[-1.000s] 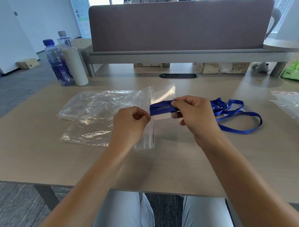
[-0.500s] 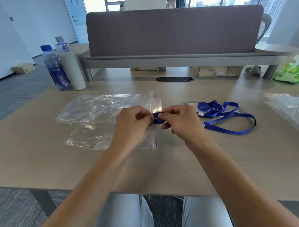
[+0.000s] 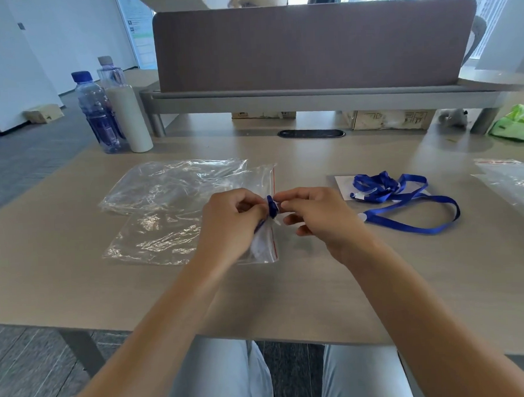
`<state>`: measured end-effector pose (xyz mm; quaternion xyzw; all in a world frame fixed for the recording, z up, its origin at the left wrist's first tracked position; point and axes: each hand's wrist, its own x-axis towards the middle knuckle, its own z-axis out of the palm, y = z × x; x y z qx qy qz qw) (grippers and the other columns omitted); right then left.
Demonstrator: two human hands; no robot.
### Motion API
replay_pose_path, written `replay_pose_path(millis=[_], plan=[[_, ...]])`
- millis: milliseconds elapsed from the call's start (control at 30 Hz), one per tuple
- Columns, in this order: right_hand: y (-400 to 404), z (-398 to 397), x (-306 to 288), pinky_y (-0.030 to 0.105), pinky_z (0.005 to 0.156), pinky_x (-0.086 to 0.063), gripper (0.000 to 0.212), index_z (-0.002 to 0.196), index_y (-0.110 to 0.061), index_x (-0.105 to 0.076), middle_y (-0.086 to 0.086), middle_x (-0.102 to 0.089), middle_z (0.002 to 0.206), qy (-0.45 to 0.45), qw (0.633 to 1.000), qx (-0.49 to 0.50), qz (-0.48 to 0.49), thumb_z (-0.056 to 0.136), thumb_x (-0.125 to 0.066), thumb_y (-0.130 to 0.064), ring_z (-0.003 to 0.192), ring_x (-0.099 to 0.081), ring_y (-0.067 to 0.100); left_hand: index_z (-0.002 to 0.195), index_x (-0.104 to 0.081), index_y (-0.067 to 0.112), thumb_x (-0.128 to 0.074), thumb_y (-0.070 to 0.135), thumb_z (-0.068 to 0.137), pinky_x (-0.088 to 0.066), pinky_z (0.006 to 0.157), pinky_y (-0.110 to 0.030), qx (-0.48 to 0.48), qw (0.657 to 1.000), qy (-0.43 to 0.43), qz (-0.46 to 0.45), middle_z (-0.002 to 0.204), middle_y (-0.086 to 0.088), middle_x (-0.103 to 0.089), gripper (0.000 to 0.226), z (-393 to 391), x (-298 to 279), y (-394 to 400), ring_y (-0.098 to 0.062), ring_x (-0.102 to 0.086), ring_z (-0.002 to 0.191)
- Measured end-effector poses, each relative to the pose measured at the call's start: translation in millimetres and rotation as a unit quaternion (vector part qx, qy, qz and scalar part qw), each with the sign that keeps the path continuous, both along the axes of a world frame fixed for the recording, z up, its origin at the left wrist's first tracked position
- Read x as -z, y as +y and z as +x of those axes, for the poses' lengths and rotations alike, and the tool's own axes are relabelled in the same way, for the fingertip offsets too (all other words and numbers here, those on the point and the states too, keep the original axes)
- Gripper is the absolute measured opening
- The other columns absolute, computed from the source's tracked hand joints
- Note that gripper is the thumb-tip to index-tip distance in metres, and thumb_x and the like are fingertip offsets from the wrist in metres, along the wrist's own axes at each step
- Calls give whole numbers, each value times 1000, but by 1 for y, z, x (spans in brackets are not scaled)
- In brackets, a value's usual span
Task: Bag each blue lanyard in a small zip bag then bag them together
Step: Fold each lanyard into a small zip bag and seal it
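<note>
From the head camera, two bare hands meet over the middle of the pale wood table (image 3: pixel 348 284). The left hand (image 3: pixel 228 220) is closed, pinching the mouth of a small zip bag (image 3: pixel 264 243) together with a folded bundle of blue lanyard (image 3: pixel 272 206); the right hand (image 3: pixel 312 214) pinches the same bundle from the other side, its lower fingers curled loosely. Only a short blue stub shows between the fingertips, standing roughly upright, its long axis running away from the person. The bag hangs from the left hand with its red zip line running down toward the table's near edge.

Two blue lanyards are visible — the one in the hands and a second lanyard (image 3: pixel 405 204) lying loose to the right, well apart from the hands. Its bunched end rests on a white card (image 3: pixel 341 184), and its open loop stretches out to the right, long axis across the table.

Beneath and left of the hands lie two larger clear bags (image 3: pixel 165 208), crumpled, overlapping, one with a red zip strip at its right edge. Another clear bag (image 3: pixel 512 181) sits at the far right edge, partly cut off by the frame.

At the far left corner stand two bottles touching each other: a clear bottle with a blue cap (image 3: pixel 96 115) and a white bottle (image 3: pixel 128 114). Any labels are too blurred to read. A green packet (image 3: pixel 515 124) lies at the far right, below a grey-brown divider panel (image 3: pixel 308 46).
</note>
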<state>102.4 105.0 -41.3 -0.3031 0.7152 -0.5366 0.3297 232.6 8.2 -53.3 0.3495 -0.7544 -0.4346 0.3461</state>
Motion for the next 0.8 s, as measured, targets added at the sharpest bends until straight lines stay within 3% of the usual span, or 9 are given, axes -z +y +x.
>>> replay_pose_path(millis=[133, 267, 333, 400, 467, 567, 633, 700, 800], plan=[[-2, -3, -1, 28, 73, -48, 25, 115, -21, -74, 1, -78, 101, -42, 999, -7, -4, 102, -52, -18, 85, -67, 12, 71, -75, 27, -76, 10, 82, -51, 66, -26, 10, 1000, -1, 5, 67, 5, -74, 20, -2, 1, 0, -8, -67, 62], [-6, -8, -2, 37, 99, -53, 32, 129, -15, -65, 5, -77, 118, -180, 982, -36, -53, 109, -43, -26, 110, -72, 19, 71, -75, 24, -76, 9, 80, -47, 63, -27, 21, 1000, 0, 13, 63, 5, -71, 18, -3, 2, -3, -6, -62, 56], [-5, -11, 0, 38, 104, -53, 32, 132, -14, -62, 6, -74, 124, -213, 973, -45, -76, 110, -42, -25, 115, -71, 21, 74, -76, 22, -76, 10, 79, -45, 62, -26, 14, 1000, 1, 19, 63, 4, -72, 13, -2, 3, -5, -5, -60, 53], [-4, -11, 1, 37, 104, -54, 32, 131, -13, -63, 6, -73, 125, -180, 980, -43, -76, 111, -40, -20, 112, -73, 20, 75, -76, 20, -74, 9, 80, -46, 62, -25, 6, 1000, 0, 19, 65, 2, -73, 12, -1, 4, -5, -8, -65, 57], [-2, -9, 3, 35, 98, -58, 29, 120, -14, -69, 6, -74, 119, -90, 994, -20, -57, 109, -43, -16, 100, -76, 19, 75, -76, 21, -73, 9, 80, -48, 63, -26, -2, 1000, -6, 14, 67, 3, -74, 13, -1, 5, -5, -10, -68, 63], [4, -6, 10, 30, 71, -56, 22, 99, -18, -76, 2, -78, 96, 84, 996, 16, -5, 103, -54, -18, 70, -72, 10, 74, -76, 21, -72, 10, 82, -55, 67, -31, -3, 1000, -10, 19, 67, 3, -74, 14, -4, 10, -5, -12, -69, 63], [12, -5, 15, 26, 63, -51, 20, 90, -20, -77, -1, -77, 80, 159, 987, 16, 30, 99, -62, -27, 57, -62, 5, 73, -75, 20, -73, 12, 82, -61, 74, -40, 2, 999, -3, 37, 68, 1, -74, 12, -7, 13, -5, -15, -71, 65], [21, -2, 15, 18, 56, -49, 24, 84, -19, -78, 0, -76, 69, 169, 984, -14, 52, 95, -68, -38, 51, -61, 3, 73, -76, 21, -73, 14, 80, -62, 79, -45, 13, 999, 1, 46, 70, 0, -75, 10, -10, 13, -5, -20, -74, 71], [26, 5, 16, 18, 57, -49, 22, 82, -18, -78, 2, -76, 65, 144, 981, -83, 102, 87, -78, -40, 56, -70, 7, 78, -78, 19, -71, 11, 84, -59, 75, -34, 30, 999, -34, 13, 72, 3, -76, 12, -15, 7, -6, -15, -73, 71]])
